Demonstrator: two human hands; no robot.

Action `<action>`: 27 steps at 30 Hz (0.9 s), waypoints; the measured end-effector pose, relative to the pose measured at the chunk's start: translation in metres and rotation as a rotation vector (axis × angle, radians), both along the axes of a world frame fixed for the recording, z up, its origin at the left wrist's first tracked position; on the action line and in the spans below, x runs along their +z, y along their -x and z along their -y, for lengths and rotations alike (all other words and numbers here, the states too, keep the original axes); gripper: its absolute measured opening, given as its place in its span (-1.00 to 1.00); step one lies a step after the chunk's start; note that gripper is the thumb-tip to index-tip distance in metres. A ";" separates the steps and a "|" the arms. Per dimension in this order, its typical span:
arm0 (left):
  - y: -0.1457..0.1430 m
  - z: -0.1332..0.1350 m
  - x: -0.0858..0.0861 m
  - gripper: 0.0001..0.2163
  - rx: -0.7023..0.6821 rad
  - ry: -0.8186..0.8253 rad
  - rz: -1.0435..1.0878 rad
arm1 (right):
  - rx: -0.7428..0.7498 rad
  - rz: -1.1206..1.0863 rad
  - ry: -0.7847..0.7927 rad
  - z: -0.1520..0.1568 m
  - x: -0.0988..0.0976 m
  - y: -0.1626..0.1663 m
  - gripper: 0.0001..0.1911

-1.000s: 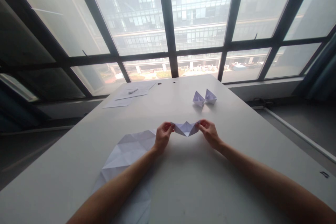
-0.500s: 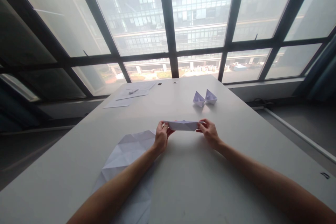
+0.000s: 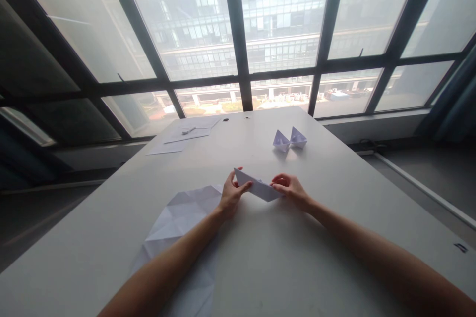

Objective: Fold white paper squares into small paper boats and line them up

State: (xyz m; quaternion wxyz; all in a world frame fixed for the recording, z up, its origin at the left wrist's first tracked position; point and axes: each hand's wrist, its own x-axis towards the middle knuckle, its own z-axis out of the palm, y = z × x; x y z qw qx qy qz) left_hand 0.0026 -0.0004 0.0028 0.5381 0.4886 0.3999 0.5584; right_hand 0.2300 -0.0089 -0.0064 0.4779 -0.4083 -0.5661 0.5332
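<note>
A small folded white paper piece (image 3: 256,186) is held just above the white table (image 3: 290,257), tilted with its left end higher. My left hand (image 3: 231,194) pinches its left end between thumb and fingers. My right hand (image 3: 291,190) pinches its lower right end. A large creased white sheet (image 3: 178,218) lies flat on the table under my left forearm.
A finished folded paper shape (image 3: 289,139) sits farther back on the right. Flat sheets (image 3: 186,137) with a small pen-like object lie at the far left near the window. The table's right edge drops to the floor.
The paper went from a spread shape with peaks to a flat strip, and is now tilted down to the right. My right hand moved left and lower; my left hand stayed in place.
</note>
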 end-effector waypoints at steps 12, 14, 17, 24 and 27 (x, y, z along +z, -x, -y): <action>-0.004 0.007 -0.003 -0.12 -0.264 -0.092 -0.169 | 0.144 0.319 -0.133 0.011 0.008 0.008 -0.70; -0.005 0.007 -0.003 -0.02 -0.250 -0.113 -0.125 | 0.086 0.278 -0.130 0.011 0.005 0.010 -0.71; -0.007 0.009 -0.002 -0.19 -0.240 -0.170 -0.160 | 0.018 0.194 -0.092 0.008 0.001 0.011 -0.70; -0.009 0.013 0.001 -0.78 -0.201 -0.368 -0.406 | 0.052 0.091 -0.069 0.007 -0.004 0.013 -0.59; -0.008 0.012 -0.001 -0.76 -0.197 -0.349 -0.393 | 0.071 0.064 -0.075 0.010 -0.005 0.015 -0.51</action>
